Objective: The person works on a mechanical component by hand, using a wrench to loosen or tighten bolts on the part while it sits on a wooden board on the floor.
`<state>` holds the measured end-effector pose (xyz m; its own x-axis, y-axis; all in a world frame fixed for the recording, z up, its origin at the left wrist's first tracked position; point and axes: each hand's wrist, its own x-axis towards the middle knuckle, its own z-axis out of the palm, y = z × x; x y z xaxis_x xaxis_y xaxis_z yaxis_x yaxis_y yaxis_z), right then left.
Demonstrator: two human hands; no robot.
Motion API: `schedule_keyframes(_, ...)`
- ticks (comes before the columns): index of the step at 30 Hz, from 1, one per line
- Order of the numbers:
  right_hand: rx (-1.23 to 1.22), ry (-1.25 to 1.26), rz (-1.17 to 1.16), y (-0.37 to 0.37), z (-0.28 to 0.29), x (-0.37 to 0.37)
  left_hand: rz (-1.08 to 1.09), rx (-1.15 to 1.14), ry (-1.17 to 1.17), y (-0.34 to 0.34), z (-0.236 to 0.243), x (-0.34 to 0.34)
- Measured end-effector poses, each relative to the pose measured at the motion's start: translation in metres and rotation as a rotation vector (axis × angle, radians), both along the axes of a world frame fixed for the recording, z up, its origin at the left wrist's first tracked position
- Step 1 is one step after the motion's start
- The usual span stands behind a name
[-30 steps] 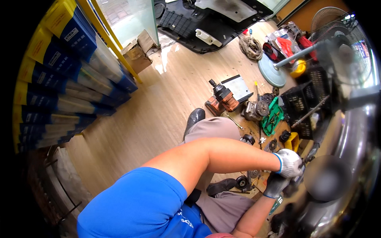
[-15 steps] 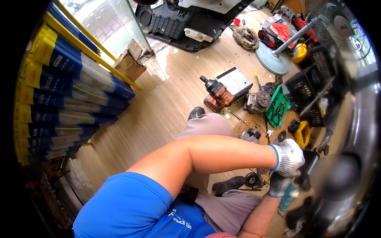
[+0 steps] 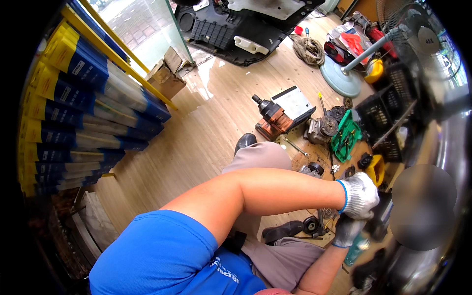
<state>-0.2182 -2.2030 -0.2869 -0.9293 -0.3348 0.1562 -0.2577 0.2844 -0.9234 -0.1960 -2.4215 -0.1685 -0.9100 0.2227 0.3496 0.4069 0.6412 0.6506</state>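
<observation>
Left hand [image 3: 361, 196]: white-gloved and curled, its fingers turned from us; we cannot tell what it grips.
Right hand [image 3: 349, 231]: overlapped by the left in our view, its hold hidden too.
Dark piece [image 3: 379, 211]: just right of our hands; we cannot read its direction or long axis.
Green case [image 3: 349, 118]: open, dark tools [image 3: 345, 140] inside.
Black crate [image 3: 391, 100]: farther out, contents unclear.

Place was a repair workshop: orange-black power tool [image 3: 281, 120], green tool case [image 3: 346, 138], metal machine part [image 3: 314, 132], racked blue-and-yellow packages [image 3: 91, 71] showed it.
</observation>
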Motion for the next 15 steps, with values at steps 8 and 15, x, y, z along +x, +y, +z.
schedule_keyframes(8,0.277,0.180,0.043,-0.010,0.011,0.004,0.010,-0.043,-0.037,0.001,-0.008,-0.006)
schedule_keyframes(15,0.892,0.641,0.102,-0.009,0.012,0.006,0.024,-0.056,-0.079,0.001,-0.015,-0.004)
